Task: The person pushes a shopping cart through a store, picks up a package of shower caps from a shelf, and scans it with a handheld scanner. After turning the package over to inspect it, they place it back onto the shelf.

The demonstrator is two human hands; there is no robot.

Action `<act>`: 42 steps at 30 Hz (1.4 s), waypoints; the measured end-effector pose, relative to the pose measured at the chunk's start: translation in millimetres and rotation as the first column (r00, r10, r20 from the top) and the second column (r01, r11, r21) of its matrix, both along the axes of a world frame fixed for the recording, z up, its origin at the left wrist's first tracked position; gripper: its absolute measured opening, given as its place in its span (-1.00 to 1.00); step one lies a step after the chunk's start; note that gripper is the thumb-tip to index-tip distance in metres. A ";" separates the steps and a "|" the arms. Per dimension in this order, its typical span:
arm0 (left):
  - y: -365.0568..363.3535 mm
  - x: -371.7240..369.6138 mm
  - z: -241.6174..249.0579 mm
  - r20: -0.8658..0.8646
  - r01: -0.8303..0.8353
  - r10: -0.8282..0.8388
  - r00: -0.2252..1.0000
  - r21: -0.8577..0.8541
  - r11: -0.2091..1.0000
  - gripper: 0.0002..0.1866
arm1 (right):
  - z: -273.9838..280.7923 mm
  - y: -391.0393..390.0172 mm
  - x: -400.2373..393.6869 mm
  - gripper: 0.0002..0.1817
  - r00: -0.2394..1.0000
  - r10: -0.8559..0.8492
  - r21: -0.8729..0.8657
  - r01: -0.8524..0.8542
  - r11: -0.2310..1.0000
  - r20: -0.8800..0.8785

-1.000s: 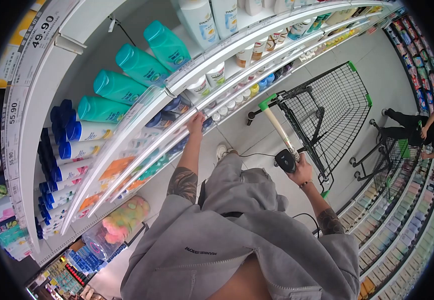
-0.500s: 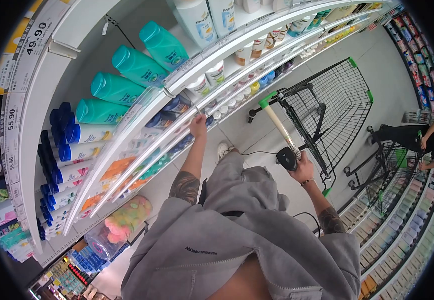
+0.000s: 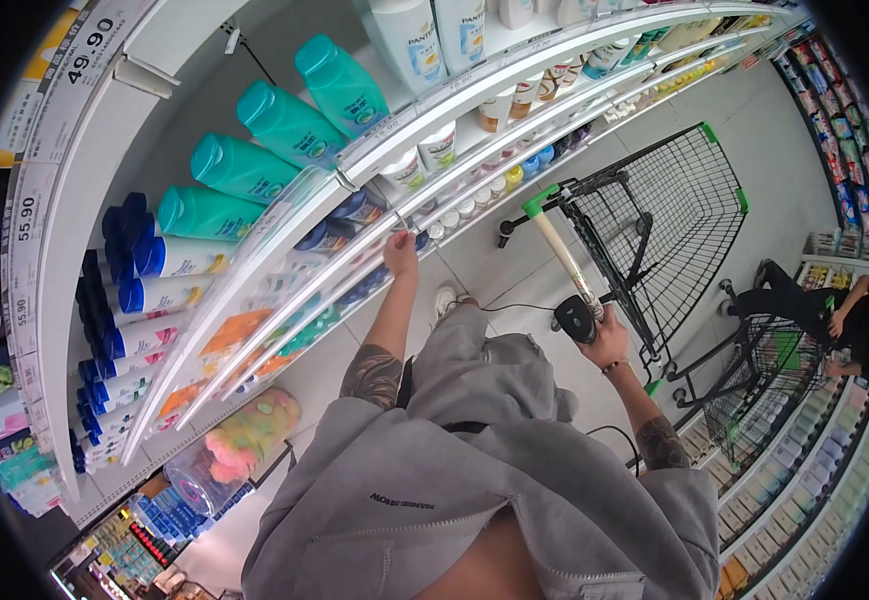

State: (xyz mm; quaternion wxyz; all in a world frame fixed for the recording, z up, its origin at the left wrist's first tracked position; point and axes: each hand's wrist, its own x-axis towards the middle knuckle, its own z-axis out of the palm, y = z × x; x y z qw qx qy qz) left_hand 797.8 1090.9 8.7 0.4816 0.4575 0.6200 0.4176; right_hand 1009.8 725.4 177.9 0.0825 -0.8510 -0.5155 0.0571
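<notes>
My left hand (image 3: 401,254) reaches to the front edge of a lower shelf (image 3: 387,222), its fingers bent closed at the rim; whatever they pinch is too small to make out. Dark-blue packs (image 3: 360,208) stand just behind that rim. My right hand (image 3: 610,340) is closed at the near end of the shopping cart's pale handle (image 3: 563,250). A rounded black device (image 3: 577,320) with a thin cable sits against that hand and the handle. The wire shopping cart (image 3: 670,205) with green corners stands ahead on the right.
Green shampoo bottles (image 3: 340,88) and white bottles (image 3: 410,45) line the upper shelf. A clear tub of colourful puffs (image 3: 253,435) is at lower left. Another person (image 3: 805,305) stands at far right with a second cart (image 3: 770,375). More stocked shelves (image 3: 805,480) run along the right.
The view has shifted slightly, so the shelf bottles sit a little to the right. The other person and second cart have moved slightly lower and left. My hands keep nearly the same places.
</notes>
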 end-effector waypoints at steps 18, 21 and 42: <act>12.5 -9.0 4.7 0.012 0.151 -0.151 0.988 -0.023 0.988 -0.80 | -7.0 0.5 2.8 -0.61 1.000 0.019 0.066 -0.020 0.998 0.017; 8.2 -4.1 21.0 0.048 0.081 -0.075 0.996 -0.164 0.983 -0.76 | -5.1 0.0 2.4 -0.61 1.000 0.012 0.054 -0.013 0.998 0.009; 35.9 -10.6 21.0 0.077 0.199 -0.186 0.979 -0.212 0.957 -0.75 | -5.0 3.2 6.3 -0.62 0.999 0.038 0.116 -0.040 0.992 0.021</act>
